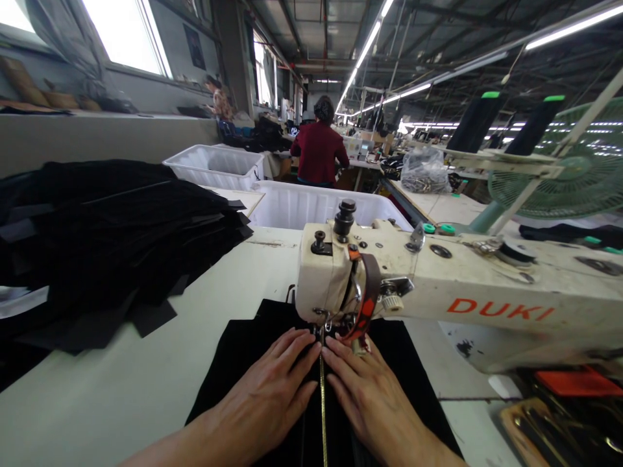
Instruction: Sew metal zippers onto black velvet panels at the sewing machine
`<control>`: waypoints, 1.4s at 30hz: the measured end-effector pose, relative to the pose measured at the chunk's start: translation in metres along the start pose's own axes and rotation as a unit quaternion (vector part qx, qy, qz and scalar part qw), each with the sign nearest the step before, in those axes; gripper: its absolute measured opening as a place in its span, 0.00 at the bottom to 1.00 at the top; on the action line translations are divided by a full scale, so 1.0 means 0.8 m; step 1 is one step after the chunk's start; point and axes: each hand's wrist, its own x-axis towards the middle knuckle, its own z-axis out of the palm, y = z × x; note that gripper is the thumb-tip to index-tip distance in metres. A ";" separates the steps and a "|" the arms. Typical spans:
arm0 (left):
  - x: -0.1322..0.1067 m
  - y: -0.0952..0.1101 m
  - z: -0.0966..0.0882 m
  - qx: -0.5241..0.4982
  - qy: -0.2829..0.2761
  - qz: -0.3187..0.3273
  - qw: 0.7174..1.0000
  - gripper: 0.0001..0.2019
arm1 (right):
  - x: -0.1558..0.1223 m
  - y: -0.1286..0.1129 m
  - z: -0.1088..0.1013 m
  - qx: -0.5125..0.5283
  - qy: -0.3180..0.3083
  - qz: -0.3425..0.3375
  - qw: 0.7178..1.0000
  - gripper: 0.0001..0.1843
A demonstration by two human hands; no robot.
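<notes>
Black fabric [233,353] lies flat under the head of a cream sewing machine [428,272] marked in orange letters. Down its middle runs a gold-coloured zipper [323,415], leading up to the presser foot. My left hand [272,383] rests flat on the fabric left of the zipper, fingers stretched toward the foot. On the other side, my right hand [370,389] lies the same way, its fingertips close to the zipper. Neither hand grips anything. Needle and foot are partly hidden by my fingertips and the machine's fittings.
A heap of black fabric pieces [107,240] covers the table's left side. White plastic bins [316,204] stand behind the machine. Black thread cones [474,123] and a green fan [579,162] are at right. A person in a dark red top [318,152] sits ahead, facing away.
</notes>
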 end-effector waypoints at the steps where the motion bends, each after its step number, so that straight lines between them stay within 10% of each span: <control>1: 0.000 0.000 0.000 0.006 -0.005 0.000 1.000 0.21 | 0.000 0.000 -0.001 0.003 -0.002 0.001 1.000 0.20; 26: 0.002 -0.010 0.003 0.016 -0.024 0.012 1.000 0.20 | 0.042 0.039 -0.026 0.062 0.034 0.104 0.992 0.22; 31: -0.011 0.014 -0.018 0.036 -0.074 -0.028 0.996 0.23 | 0.015 -0.001 -0.041 0.065 -0.024 0.118 0.991 0.09; 36: -0.080 0.097 -0.036 0.025 -0.113 0.007 0.993 0.49 | -0.071 -0.072 -0.052 0.086 -0.082 0.102 0.988 0.21; 42: -0.128 0.118 -0.020 0.011 -0.060 0.012 0.998 0.32 | -0.128 -0.112 -0.032 0.063 -0.086 0.041 0.993 0.43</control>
